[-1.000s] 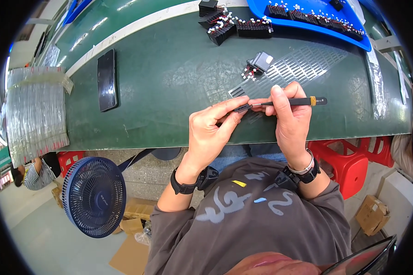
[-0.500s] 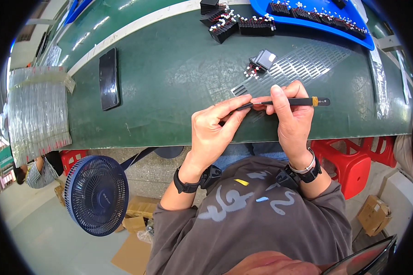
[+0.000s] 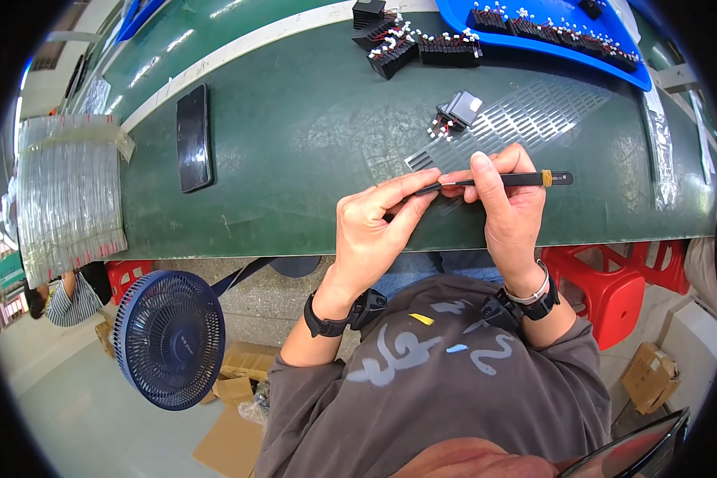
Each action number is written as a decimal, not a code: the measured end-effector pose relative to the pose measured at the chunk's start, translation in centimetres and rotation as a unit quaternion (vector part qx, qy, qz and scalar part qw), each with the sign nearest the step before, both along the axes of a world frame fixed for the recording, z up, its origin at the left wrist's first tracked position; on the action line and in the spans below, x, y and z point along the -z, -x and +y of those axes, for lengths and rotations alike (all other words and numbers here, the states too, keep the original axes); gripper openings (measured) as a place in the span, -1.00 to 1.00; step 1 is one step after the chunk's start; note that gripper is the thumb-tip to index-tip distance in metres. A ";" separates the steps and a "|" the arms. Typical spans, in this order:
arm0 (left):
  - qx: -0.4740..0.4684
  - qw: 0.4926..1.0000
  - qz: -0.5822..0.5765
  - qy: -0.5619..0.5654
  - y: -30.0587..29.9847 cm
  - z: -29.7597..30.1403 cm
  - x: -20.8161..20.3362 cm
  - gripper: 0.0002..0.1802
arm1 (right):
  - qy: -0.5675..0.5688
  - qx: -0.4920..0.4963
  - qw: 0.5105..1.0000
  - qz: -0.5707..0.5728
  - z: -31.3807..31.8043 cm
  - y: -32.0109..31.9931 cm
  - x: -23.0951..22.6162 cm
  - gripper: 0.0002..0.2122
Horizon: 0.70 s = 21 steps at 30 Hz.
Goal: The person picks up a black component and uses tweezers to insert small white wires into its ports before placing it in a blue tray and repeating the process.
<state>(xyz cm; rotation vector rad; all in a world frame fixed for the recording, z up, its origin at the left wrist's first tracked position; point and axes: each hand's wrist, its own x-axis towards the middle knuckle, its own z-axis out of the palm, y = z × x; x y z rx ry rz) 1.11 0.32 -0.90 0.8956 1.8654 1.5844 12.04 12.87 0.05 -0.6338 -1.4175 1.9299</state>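
Between thumb and fingers, my left hand [image 3: 378, 227] pinches a small flat black piece [image 3: 429, 190], mostly covered by the fingers. My right hand [image 3: 510, 203] grips black tweezers [image 3: 526, 179] with a yellow band near the back end. Their tips meet the black piece where both hands' fingertips come together. Just beyond the hands lies a small pile of flat dark packs [image 3: 460, 109] with red wires and white connectors. It rests by a clear slotted sheet [image 3: 526, 115] on the green table [image 3: 295, 159].
Rows of black packs with wires [image 3: 446, 52] stand at the back, more in a blue tray [image 3: 534, 38]. A phone [image 3: 193, 139] and bundled clear strips [image 3: 70, 191] lie left. A blue fan [image 3: 170, 338], red stools [image 3: 601, 291] and another person [image 3: 72, 299] are beyond the near edge.
The view has shifted very slightly. Both hands keep the same hold, the tweezers still at the black piece.
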 end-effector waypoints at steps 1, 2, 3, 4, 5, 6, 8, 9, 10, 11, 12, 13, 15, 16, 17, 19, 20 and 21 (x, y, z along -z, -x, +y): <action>-0.001 1.000 -0.007 0.003 0.0 0.0 -0.1 -0.71 | 0.000 0.000 1.000 0.000 0.0 0.0 0.0 -0.81; -0.002 1.000 -0.015 0.006 0.0 0.1 -0.1 -0.71 | 0.001 0.000 1.000 -0.001 0.0 0.1 0.0 -0.81; -0.001 1.000 -0.016 0.006 -0.1 0.1 -0.1 -0.71 | 0.002 0.000 1.000 -0.002 0.0 0.1 -0.1 -0.81; -0.001 1.000 -0.012 0.004 0.0 0.1 0.0 -0.71 | 0.002 0.000 1.000 -0.003 0.0 0.1 -0.1 -0.82; -0.001 1.000 -0.009 0.003 0.0 0.1 0.0 -0.71 | 0.002 0.001 1.000 -0.004 0.0 0.1 -0.2 -0.82; -0.001 1.000 -0.006 0.001 0.1 0.1 0.1 -0.71 | 0.005 0.001 1.000 -0.003 -0.1 0.2 -0.2 -0.82; 0.001 1.000 -0.003 0.002 0.1 0.0 0.2 -0.70 | 0.009 0.003 1.000 0.001 -0.1 0.2 -0.3 -0.83; 0.003 1.000 0.001 0.003 0.1 0.0 0.2 -0.70 | 0.009 0.004 1.000 0.000 -0.1 0.2 -0.3 -0.83; 0.004 1.000 0.005 0.004 0.1 -0.1 0.2 -0.70 | 0.009 0.004 1.000 0.000 -0.1 0.2 -0.3 -0.83; 0.005 1.000 0.005 0.003 0.1 0.0 0.2 -0.70 | 0.009 0.004 1.000 0.000 -0.1 0.2 -0.3 -0.83; 0.005 1.000 0.000 0.001 0.1 0.0 0.2 -0.70 | 0.010 0.004 1.000 0.000 -0.1 0.2 -0.3 -0.83; 0.005 1.000 -0.005 -0.001 0.1 -0.1 0.2 -0.70 | 0.010 0.005 1.000 0.000 -0.1 0.2 -0.3 -0.83; 0.006 1.000 -0.011 -0.002 0.1 -0.1 0.2 -0.69 | 0.005 0.005 1.000 0.000 -0.1 0.2 -0.2 -0.83; 0.006 1.000 -0.012 -0.002 0.1 -0.1 0.2 -0.69 | 0.003 0.005 1.000 0.000 -0.1 0.2 -0.2 -0.83; 0.007 1.000 -0.014 -0.001 0.1 -0.1 0.2 -0.69 | 0.003 0.005 1.000 0.000 -0.1 0.2 -0.2 -0.83; 0.007 1.000 -0.016 -0.001 0.1 -0.1 0.2 -0.69 | 0.009 0.006 1.000 0.003 -0.2 0.3 -0.3 -0.83; 0.005 1.000 -0.018 -0.002 0.1 -0.1 0.2 -0.70 | 0.013 0.006 1.000 0.004 -0.2 0.3 -0.3 -0.83; 0.004 1.000 -0.020 -0.003 0.1 0.0 0.2 -0.70 | 0.013 0.005 1.000 0.005 -0.2 0.3 -0.3 -0.83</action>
